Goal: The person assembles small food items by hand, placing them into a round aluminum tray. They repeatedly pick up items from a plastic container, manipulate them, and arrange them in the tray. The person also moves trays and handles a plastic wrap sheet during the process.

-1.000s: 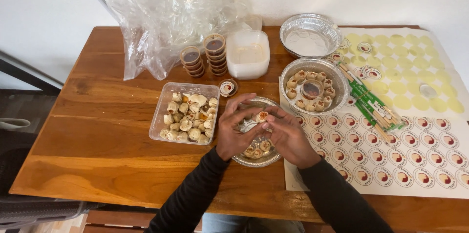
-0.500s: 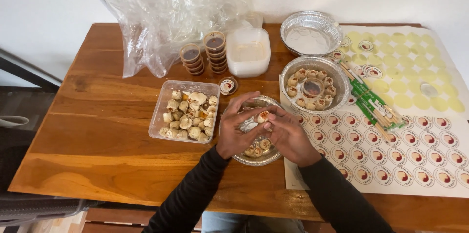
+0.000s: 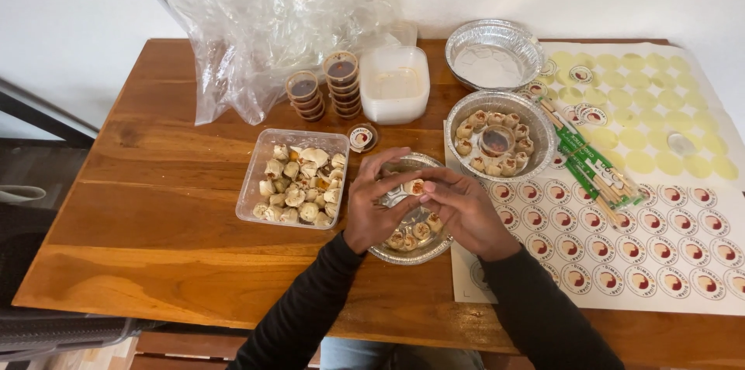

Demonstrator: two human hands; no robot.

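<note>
**Both hands on one dumpling over a foil tray**

Left hand (image 3: 375,211) and right hand (image 3: 463,211) meet above a round foil tray (image 3: 434,250) at the front middle of the wooden tabletop (image 3: 155,215). Together they hold a small dumpling (image 3: 417,186) between their fingertips, each grip clamped on it, just above the tray. A few more dumplings lie in that tray under the hands.

Left of the hands: clear plastic tub (image 3: 256,191) full of loose dumplings, just beside the tray. Behind it, two stacks of small sauce cups (image 3: 322,87), one single lidded cup (image 3: 362,138), a white square container (image 3: 394,83) and a crumpled clear plastic bag (image 3: 272,21).

Right: a filled foil tray (image 3: 535,118) with dumplings ringed round a sauce cup; an empty foil tray (image 3: 493,56) behind it. Wrapped chopsticks (image 3: 594,168) lie on sheets of round stickers (image 3: 660,254), near the right hand but apart from it
</note>
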